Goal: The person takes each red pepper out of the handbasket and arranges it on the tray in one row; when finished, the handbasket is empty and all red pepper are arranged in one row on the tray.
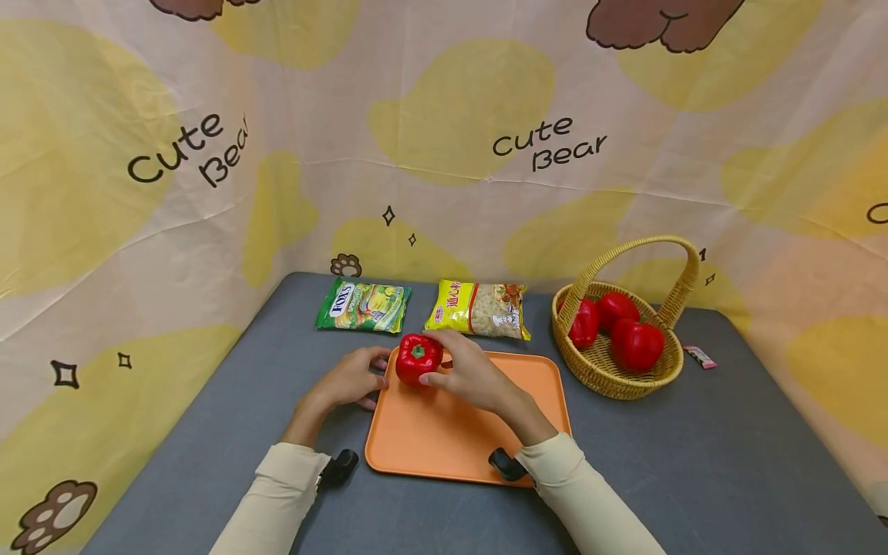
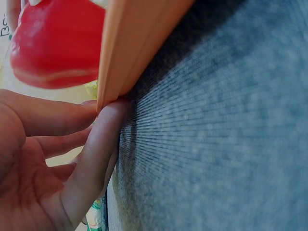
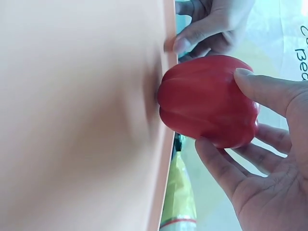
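A red bell pepper [image 1: 414,365] with a green stem is over the upper left corner of the orange tray [image 1: 472,439]. My right hand [image 1: 474,373] grips it, thumb on one side and fingers on the other, as the right wrist view shows the pepper [image 3: 207,101] at the tray's surface. My left hand [image 1: 352,379] is at the tray's left edge. In the left wrist view that hand [image 2: 53,159] pinches the tray's rim [image 2: 130,43] between thumb and fingers.
A wicker basket [image 1: 602,379] with a tall handle holds several red peppers at the right. A small pink packet [image 1: 701,357] lies beside it. Behind the tray lie a green candy bag [image 1: 368,307] and a yellow pasta bag [image 1: 479,310]. Patterned cloth walls enclose the grey table [image 1: 666,470].
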